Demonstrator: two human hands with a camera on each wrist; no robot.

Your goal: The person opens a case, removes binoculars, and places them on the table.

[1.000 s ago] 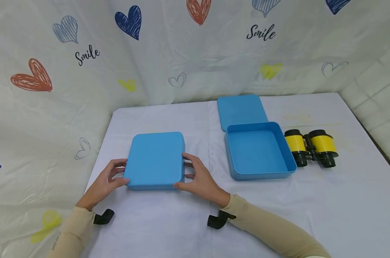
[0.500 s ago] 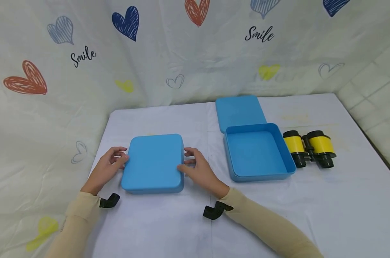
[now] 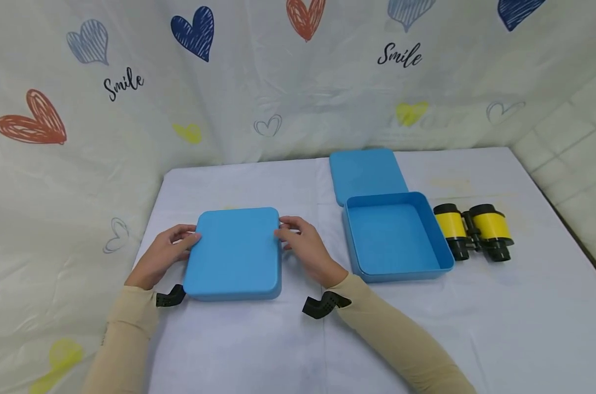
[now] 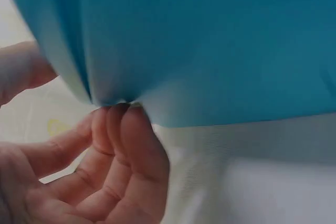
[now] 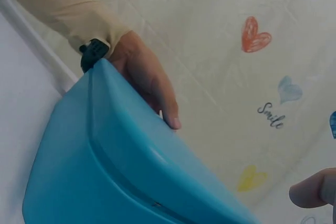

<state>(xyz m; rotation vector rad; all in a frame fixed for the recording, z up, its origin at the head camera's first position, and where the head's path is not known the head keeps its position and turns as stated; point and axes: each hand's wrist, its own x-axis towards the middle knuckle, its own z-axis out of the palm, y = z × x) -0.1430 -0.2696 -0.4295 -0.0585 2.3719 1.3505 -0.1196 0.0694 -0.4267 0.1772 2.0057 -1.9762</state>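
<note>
Beige sleeve (image 3: 125, 334), lower left: its left hand (image 3: 162, 253) pinches the left edge of the lidded box (image 3: 233, 254), left of centre, cover already on. The right hand (image 3: 308, 247) curves at the right edge; from here I can't tell whether it grips. Right of centre, the second box (image 3: 408, 273) sits uncovered, loose lid (image 3: 366, 172) behind; binoculars (image 3: 472, 227) lie outside, far right.

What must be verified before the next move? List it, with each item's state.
1. Left hand touching the closed blue box: ok.
2. Right hand firmly gripping its right side: cannot tell.
3. Closed blue box covered on top: ok.
4. Open blue box covered: not ok; a loose lid lies behind it.
5. Binoculars apart from the closed blue box: ok.
</note>
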